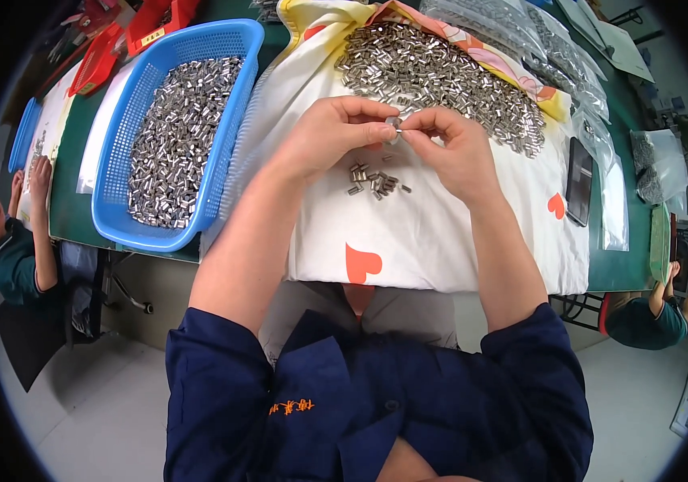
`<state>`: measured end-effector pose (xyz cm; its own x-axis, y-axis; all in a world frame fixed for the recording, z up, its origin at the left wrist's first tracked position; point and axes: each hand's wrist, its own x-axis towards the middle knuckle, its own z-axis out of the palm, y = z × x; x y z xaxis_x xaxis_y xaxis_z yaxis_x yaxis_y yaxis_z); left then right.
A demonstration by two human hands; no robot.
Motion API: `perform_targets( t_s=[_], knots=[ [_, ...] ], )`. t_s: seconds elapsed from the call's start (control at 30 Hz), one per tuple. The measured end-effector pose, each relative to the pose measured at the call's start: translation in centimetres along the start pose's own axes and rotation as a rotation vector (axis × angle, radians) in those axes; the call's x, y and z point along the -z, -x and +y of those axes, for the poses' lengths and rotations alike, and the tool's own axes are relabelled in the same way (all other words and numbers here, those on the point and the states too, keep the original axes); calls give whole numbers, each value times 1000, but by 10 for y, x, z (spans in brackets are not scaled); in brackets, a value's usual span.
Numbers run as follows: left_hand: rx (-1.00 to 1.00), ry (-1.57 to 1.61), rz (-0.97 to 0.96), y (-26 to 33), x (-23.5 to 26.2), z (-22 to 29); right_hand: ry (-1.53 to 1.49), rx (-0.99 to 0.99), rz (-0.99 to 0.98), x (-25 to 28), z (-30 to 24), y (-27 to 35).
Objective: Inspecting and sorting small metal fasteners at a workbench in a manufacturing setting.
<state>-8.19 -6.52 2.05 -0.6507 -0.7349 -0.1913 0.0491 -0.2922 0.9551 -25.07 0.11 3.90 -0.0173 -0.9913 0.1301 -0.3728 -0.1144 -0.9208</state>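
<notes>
Over the white cloth [432, 261], my left hand [332, 132] and my right hand [452, 149] meet with their fingertips pinched together. Between them is a small shiny metal cylinder [393, 122], mostly covered by the fingers; whether there is more than one I cannot tell. Just below my hands lies a small group of loose metal cylinders [376, 181]. Beyond them spreads a large pile of the same cylinders [456, 80] on the cloth. To the left, a blue perforated basket [104, 205] holds a great many more cylinders.
A dark phone [579, 181] lies at the cloth's right side. Clear plastic bags of metal parts [655, 165] lie farther right and at the back. Red bins [96, 60] stand at the far left. One person [18, 257] sits at the left, another [653, 317] at the right.
</notes>
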Motion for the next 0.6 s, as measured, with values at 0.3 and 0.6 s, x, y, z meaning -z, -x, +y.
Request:
perform_targets(
  t_s=[0.3,0.6],
  knots=[
    [-64,18,-31,0,-2,1,9,41,-20,2,-2,0],
    [2,-95,-78,0,-2,2,-63,-124,88,23,19,-15]
  ],
)
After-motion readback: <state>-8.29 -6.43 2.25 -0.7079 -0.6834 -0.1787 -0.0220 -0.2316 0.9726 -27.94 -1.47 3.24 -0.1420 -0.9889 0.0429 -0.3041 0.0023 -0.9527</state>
